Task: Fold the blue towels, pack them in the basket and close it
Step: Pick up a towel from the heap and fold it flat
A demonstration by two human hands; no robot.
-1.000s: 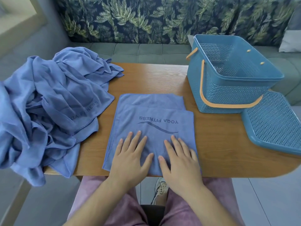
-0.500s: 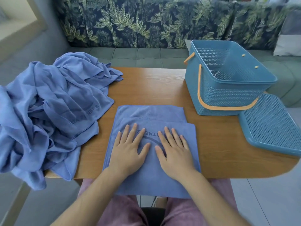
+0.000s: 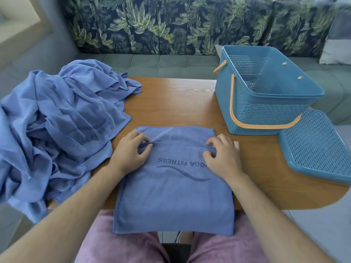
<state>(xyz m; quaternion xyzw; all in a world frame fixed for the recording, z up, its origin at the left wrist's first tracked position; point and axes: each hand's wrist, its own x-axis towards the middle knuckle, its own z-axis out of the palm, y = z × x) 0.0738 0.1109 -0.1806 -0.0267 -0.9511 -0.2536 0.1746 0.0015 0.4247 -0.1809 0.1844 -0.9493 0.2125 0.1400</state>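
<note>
Both grips are pinching: your left grip (image 3: 131, 149) has curled fingers nipping the far left corner of the upper layer of the folded towel (image 3: 174, 196), and your right grip (image 3: 222, 150) does the same at the far right corner. The towel lies on the near middle of the tabletop (image 3: 180, 103), logo up, with its near part hanging off the edge over your lap. Risks: you seem to hold the top layer only, so pulling it may open the fold or drag the layers out of line. The hanging part could also pull the whole towel off toward you. The towel pile (image 3: 57, 120) on the left drapes over the tabletop's edge and could slide down if tugged. The lid (image 3: 319, 145) lies flat just beside the basket and looks to overhang the right edge, so a swing of your forearm might knock it off. The basket (image 3: 266, 111) stands open on the far right with its orange handle (image 3: 262, 126) down. No towel shows inside it, so packing isn't started.
</note>
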